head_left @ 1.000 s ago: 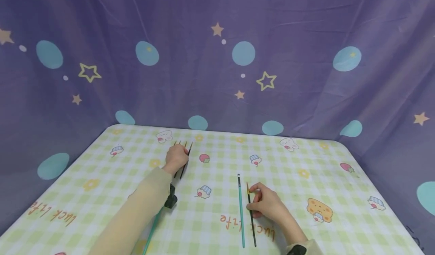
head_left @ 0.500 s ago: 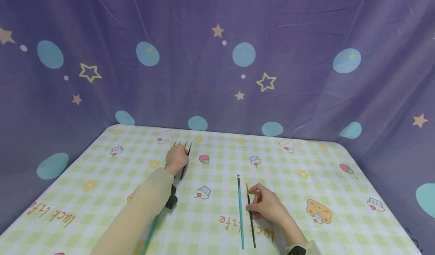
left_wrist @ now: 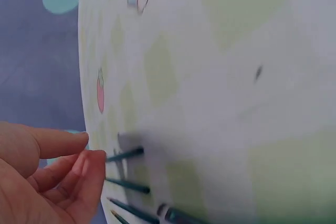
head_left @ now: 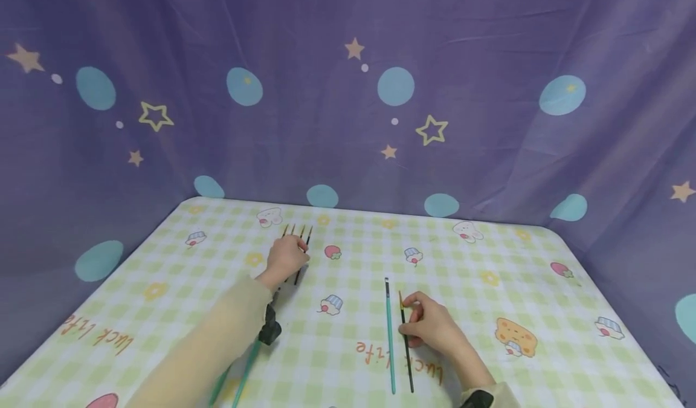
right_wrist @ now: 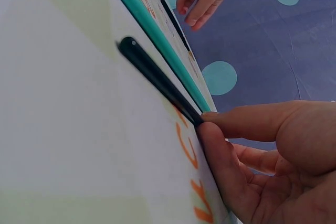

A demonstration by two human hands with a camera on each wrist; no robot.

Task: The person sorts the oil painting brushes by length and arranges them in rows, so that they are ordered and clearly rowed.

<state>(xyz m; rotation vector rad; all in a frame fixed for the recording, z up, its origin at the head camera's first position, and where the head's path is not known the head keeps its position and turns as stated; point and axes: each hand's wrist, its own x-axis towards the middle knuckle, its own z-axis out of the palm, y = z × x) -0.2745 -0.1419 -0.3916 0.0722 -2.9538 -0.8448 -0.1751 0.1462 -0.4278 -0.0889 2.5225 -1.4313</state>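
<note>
My right hand point(head_left: 432, 323) pinches a thin dark-handled paintbrush point(head_left: 409, 359) between thumb and finger, low over the tablecloth, bristles pointing away from me. A teal paintbrush point(head_left: 390, 341) lies just left of it, nearly parallel. In the right wrist view the fingertips meet on the dark handle point(right_wrist: 157, 80). Farther back, my left hand point(head_left: 284, 258) hovers over several fine dark paintbrushes point(head_left: 309, 237) lying side by side, partly hidden under it. The left wrist view shows its fingers point(left_wrist: 63, 142) loosely bent with a gap at the thumb, and brush handle ends point(left_wrist: 128, 184) below.
Two more teal brush handles point(head_left: 247, 369) show beside and beneath the left sleeve at the front. A green checked tablecloth point(head_left: 348, 275) with printed cakes and berries covers the table. Behind it hangs a purple curtain point(head_left: 326, 124) with stars and dots.
My left hand has drawn up slightly off the row of fine brushes, and more of their tips show. The right hand keeps its pinch. The head view has turned a little left.
</note>
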